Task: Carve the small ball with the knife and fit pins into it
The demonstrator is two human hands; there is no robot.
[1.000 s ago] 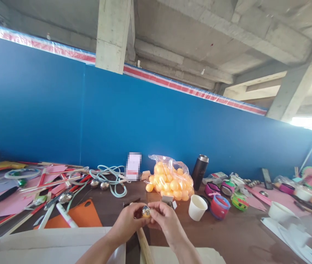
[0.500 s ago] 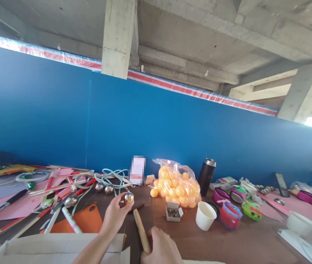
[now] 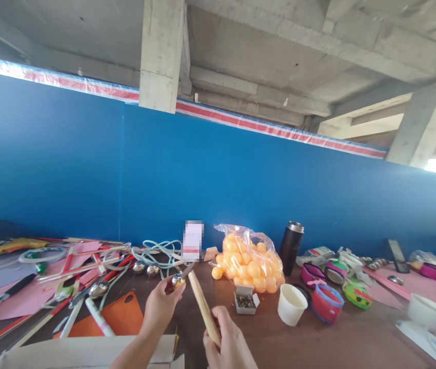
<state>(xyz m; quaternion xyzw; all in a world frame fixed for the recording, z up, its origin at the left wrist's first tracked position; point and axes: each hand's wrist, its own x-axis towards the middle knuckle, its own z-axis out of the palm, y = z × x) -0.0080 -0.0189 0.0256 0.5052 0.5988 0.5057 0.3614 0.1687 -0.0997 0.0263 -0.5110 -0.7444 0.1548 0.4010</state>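
Observation:
My left hand [image 3: 160, 306] is closed on a small round ball [image 3: 178, 280], part orange and part shiny metal, held up over the brown table [image 3: 336, 338]. My right hand [image 3: 228, 344] grips the lower end of a wooden stick [image 3: 203, 305], which slants up to the left so that its tip comes close to the ball. A thin grey blade or rod [image 3: 187, 269] juts up beside the ball. A clear bag of orange balls [image 3: 249, 260] sits just beyond the stick.
A small open box of dark bits [image 3: 246, 299], a white paper cup [image 3: 291, 305], a black flask [image 3: 290, 248], coloured tape rolls [image 3: 327, 303], an orange cutting mat [image 3: 120, 314], light blue cord [image 3: 156, 252], sticks and pink paper lie about. A white cardboard box [image 3: 83, 351] is nearest me.
My hands came apart: the left kept the ball and moved left, while the right took hold of the wooden stick lying on the table and lifted it towards the ball.

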